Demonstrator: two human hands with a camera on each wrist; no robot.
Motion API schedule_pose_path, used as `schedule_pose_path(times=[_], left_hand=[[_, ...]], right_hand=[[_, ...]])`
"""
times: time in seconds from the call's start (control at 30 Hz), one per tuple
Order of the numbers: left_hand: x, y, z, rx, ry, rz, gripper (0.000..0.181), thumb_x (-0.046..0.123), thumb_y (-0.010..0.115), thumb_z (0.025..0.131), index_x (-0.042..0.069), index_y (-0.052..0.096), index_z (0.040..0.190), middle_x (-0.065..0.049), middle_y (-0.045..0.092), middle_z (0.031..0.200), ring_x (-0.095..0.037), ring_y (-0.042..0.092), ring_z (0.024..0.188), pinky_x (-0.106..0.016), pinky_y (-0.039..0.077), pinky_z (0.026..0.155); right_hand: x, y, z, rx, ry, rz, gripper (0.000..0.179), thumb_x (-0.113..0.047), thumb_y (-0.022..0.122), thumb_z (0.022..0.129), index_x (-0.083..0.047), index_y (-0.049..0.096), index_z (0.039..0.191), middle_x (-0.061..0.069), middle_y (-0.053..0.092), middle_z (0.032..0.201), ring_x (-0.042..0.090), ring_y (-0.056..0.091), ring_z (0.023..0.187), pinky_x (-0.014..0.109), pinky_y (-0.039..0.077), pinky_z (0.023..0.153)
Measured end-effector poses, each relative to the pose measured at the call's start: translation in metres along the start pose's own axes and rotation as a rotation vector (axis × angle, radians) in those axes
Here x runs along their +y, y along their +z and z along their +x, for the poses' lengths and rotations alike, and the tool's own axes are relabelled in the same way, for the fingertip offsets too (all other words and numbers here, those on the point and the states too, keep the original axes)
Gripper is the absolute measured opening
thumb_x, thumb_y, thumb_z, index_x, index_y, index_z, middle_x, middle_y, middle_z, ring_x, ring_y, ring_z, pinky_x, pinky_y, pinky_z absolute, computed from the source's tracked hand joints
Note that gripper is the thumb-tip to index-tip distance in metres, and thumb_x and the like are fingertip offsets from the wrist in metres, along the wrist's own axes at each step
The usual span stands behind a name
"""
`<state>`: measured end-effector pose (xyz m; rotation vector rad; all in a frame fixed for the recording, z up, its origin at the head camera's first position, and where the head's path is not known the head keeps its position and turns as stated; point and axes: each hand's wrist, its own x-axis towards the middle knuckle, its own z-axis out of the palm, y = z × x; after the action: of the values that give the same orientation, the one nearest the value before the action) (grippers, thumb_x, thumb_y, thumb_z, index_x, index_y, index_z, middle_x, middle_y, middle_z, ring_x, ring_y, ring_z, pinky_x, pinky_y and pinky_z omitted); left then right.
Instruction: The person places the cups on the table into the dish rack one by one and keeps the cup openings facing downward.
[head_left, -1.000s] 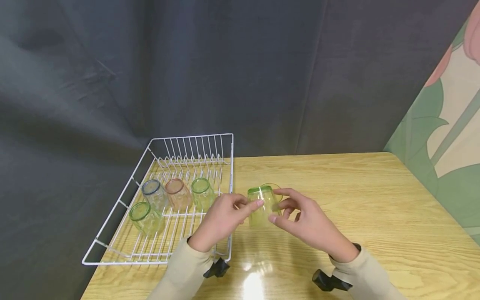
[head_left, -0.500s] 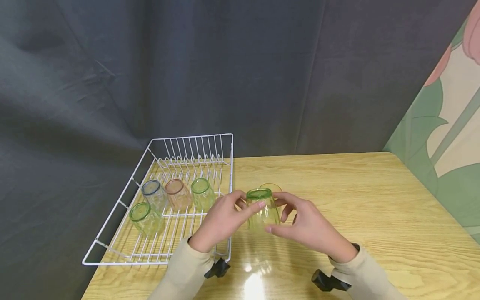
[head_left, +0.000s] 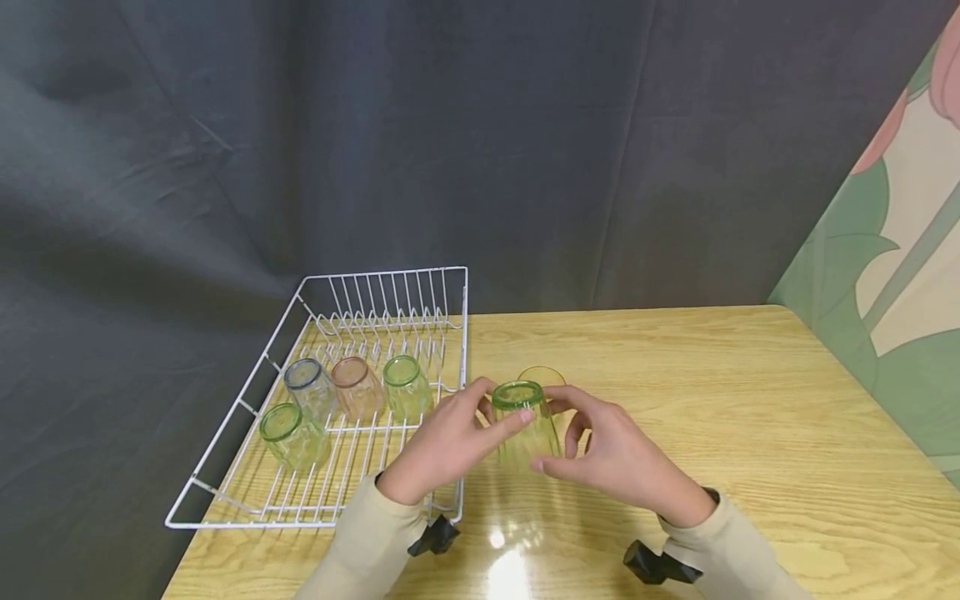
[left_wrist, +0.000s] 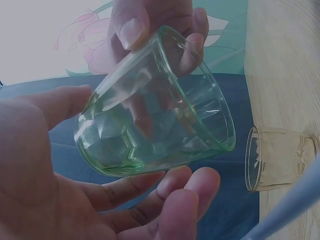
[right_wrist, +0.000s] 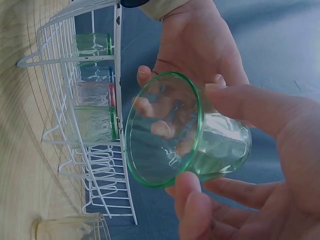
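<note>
A clear green drinking glass (head_left: 527, 433) is held between both hands above the table, tilted with its mouth downward. My left hand (head_left: 456, 429) grips its left side, the thumb near the base and the fingers on the far side. From the right, my right hand (head_left: 617, 442) holds the same glass, thumb on the near side and fingers behind. The wide rim of the glass shows in the right wrist view, facing the table. Just behind it, a yellow glass (left_wrist: 282, 159) stands upright on the table, partly hidden in the head view.
To the left stands a white wire dish rack (head_left: 463, 333). Inside it, upside down, are a blue glass (head_left: 306, 383), a pink glass (head_left: 356, 390) and two green glasses (head_left: 405, 387). Behind the wooden table (head_left: 712, 400) hangs a dark curtain (head_left: 525, 167).
Between the hands, the green glass has tipped slightly and sunk a little, its base now nearer to me. The right fingers have shifted slightly on it. The racked glasses stay put.
</note>
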<state>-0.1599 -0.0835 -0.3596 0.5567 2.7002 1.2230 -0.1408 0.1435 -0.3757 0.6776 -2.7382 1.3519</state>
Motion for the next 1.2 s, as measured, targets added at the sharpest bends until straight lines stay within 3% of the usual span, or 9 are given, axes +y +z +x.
schedule_pose_path(times=[0.17,0.37,0.43,0.6,0.83,1.07,1.2], left_hand=[[-0.001,0.0,0.0,-0.008,0.019,-0.01,0.049,0.064,0.059,0.092,0.019,0.06,0.112,0.002,0.064,0.091,-0.014,0.059,0.068,-0.033,0.051,0.057],[-0.002,0.0,-0.001,-0.032,0.043,-0.044,0.048,0.062,0.061,0.091,0.021,0.06,0.116,0.005,0.064,0.09,-0.013,0.06,0.066,-0.033,0.051,0.055],[-0.002,0.0,-0.001,-0.042,0.046,-0.057,0.048,0.061,0.062,0.091,0.021,0.06,0.116,0.005,0.064,0.09,-0.013,0.06,0.064,-0.033,0.051,0.054],[-0.002,-0.002,-0.002,-0.048,0.047,-0.049,0.048,0.061,0.063,0.09,0.021,0.061,0.116,0.006,0.064,0.092,-0.012,0.061,0.065,-0.033,0.051,0.054],[0.0,-0.011,-0.005,-0.026,0.057,-0.014,0.05,0.061,0.066,0.088,0.02,0.062,0.117,0.007,0.064,0.093,-0.013,0.061,0.067,-0.032,0.051,0.055],[-0.001,-0.018,-0.008,-0.013,0.037,-0.002,0.05,0.061,0.068,0.087,0.021,0.063,0.116,0.005,0.064,0.086,-0.013,0.058,0.06,-0.033,0.049,0.05],[-0.001,-0.022,-0.01,0.006,0.021,0.026,0.053,0.064,0.067,0.086,0.022,0.063,0.117,0.005,0.063,0.087,-0.013,0.059,0.065,-0.032,0.05,0.053]], right_hand=[[0.001,-0.001,0.001,-0.018,-0.011,-0.009,0.068,-0.028,0.089,0.076,-0.018,0.056,0.134,0.001,0.065,0.119,0.006,0.057,0.062,0.026,0.047,0.048],[0.001,-0.003,0.001,-0.067,-0.013,-0.031,0.07,-0.032,0.087,0.077,-0.018,0.054,0.137,-0.008,0.062,0.075,0.01,0.056,0.058,0.026,0.047,0.048],[0.0,-0.004,0.0,-0.08,-0.013,-0.033,0.07,-0.034,0.087,0.078,-0.017,0.053,0.137,-0.009,0.059,0.069,0.01,0.055,0.057,0.026,0.047,0.048],[0.001,-0.004,-0.001,-0.094,-0.028,-0.021,0.07,-0.034,0.086,0.079,-0.02,0.052,0.138,-0.008,0.062,0.074,0.008,0.057,0.061,0.026,0.047,0.05],[0.002,-0.004,0.0,-0.091,-0.059,0.018,0.065,-0.032,0.084,0.081,-0.025,0.053,0.139,-0.003,0.063,0.121,0.007,0.06,0.069,0.026,0.05,0.055],[0.002,-0.003,0.0,-0.072,-0.071,0.022,0.056,-0.03,0.082,0.084,-0.02,0.059,0.135,-0.004,0.067,0.115,0.007,0.059,0.071,0.025,0.05,0.054],[0.004,-0.002,0.0,-0.073,-0.082,0.031,0.046,-0.029,0.081,0.086,-0.018,0.065,0.128,-0.004,0.07,0.11,0.007,0.059,0.072,0.025,0.05,0.053]])
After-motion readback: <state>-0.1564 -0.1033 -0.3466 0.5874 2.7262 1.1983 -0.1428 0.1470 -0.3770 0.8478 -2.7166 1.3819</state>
